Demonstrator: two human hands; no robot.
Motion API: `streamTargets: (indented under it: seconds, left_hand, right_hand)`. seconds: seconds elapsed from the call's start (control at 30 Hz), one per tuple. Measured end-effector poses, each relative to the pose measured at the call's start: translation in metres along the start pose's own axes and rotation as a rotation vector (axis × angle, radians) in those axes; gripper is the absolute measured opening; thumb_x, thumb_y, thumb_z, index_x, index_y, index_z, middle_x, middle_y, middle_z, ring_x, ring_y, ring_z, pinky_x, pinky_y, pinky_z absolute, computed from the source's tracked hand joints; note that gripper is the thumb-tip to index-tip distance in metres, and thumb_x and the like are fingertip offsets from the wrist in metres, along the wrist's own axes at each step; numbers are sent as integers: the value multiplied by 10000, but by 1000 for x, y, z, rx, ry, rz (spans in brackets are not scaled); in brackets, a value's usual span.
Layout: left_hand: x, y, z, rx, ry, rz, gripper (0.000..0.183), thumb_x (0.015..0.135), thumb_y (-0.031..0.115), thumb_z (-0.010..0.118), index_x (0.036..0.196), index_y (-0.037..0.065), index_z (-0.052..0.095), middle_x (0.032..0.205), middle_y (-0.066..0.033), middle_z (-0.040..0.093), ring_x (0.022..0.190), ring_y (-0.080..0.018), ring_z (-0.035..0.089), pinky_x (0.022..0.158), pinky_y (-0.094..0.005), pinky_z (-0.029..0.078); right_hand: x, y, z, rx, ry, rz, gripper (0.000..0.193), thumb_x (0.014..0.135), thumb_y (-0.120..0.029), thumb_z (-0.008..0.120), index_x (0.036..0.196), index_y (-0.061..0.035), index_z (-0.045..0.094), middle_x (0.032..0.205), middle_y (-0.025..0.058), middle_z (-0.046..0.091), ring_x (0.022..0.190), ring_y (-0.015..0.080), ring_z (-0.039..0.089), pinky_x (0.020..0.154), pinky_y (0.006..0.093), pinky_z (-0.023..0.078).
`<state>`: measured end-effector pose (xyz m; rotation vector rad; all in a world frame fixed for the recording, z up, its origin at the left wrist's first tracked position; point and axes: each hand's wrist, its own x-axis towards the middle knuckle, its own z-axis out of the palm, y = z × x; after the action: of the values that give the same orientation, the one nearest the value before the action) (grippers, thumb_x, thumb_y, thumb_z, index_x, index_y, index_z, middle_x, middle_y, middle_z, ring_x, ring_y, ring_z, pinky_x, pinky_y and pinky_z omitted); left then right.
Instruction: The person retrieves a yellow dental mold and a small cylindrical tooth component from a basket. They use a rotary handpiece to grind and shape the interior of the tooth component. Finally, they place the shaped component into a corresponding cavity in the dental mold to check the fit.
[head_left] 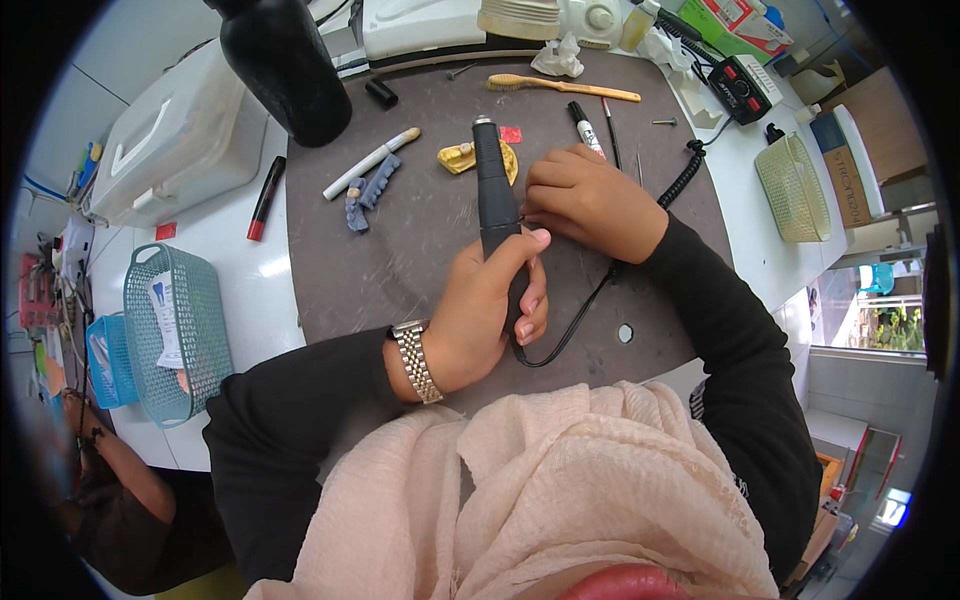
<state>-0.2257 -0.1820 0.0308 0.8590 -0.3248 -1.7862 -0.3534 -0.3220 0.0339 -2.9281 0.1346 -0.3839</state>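
Note:
My left hand (490,310) is wrapped round a black rotary handpiece (497,190), which stands with its metal tip pointing away from me. A black cord curves from its lower end to the right. Close against the handpiece's right side, my right hand (590,200) has its fingers curled together; what they pinch, if anything, is hidden. Just behind the handpiece lies a yellow dental cast (458,157) with a pale tooth, partly covered by the tool. A blue-grey dental model piece (372,190) rests to the left, beside a white stick with a tan tip (372,163).
A wooden-handled brush (565,86), a marker (586,128) and a thin brush (612,135) lie on the brown board (420,270). A black bottle (282,70) stands far left. Baskets (180,330) flank the left side; a black control box (742,90) sits far right. Another person's arm (130,465) shows lower left.

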Motion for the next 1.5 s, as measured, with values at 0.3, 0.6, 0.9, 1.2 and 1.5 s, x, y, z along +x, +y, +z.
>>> streamTargets:
  seconds: [0.3, 0.6, 0.9, 1.2, 1.5]
  left_hand:
    - [-2, 1, 1, 315, -115, 71, 181, 852, 173, 544, 765, 54, 439, 469, -18, 428, 341, -94, 372, 346, -224, 293]
    - [-7, 0, 4, 596, -189, 33, 151, 836, 134, 582, 766, 38, 488, 496, 3, 467, 373, -55, 394, 351, -211, 290]
    - [-5, 2, 4, 611, -202, 17, 167, 841, 135, 576, 746, 36, 481, 500, 8, 467, 377, -52, 400, 352, -207, 290]
    - [-3, 5, 4, 519, -186, -63, 157, 859, 151, 546, 780, 43, 464, 480, -10, 442, 350, -76, 384, 343, -221, 285]
    - [-2, 6, 2, 99, -192, -245, 173, 889, 191, 502, 772, 89, 425, 465, 3, 386, 325, -90, 339, 341, -228, 258]
  right_hand:
    - [-5, 3, -37, 693, 417, 455, 141, 879, -135, 533, 976, -31, 536, 852, 0, 525, 787, 100, 473, 717, 227, 382]
    - [-9, -17, -52, 1413, 571, 331, 139, 897, -144, 541, 985, -40, 516, 886, 22, 546, 881, 120, 568, 769, 258, 449]
    - [-13, -19, -56, 1324, 527, 363, 148, 884, -160, 568, 955, -40, 521, 904, 36, 582, 894, 157, 622, 753, 264, 484]
    - [-13, -10, -44, 1463, 446, 472, 159, 858, -160, 602, 961, -43, 571, 959, 27, 570, 921, 115, 559, 810, 283, 464]
    - [-3, -10, -17, 1646, 350, 696, 180, 906, -183, 529, 1001, -33, 561, 887, 11, 562, 741, 75, 548, 664, 219, 456]
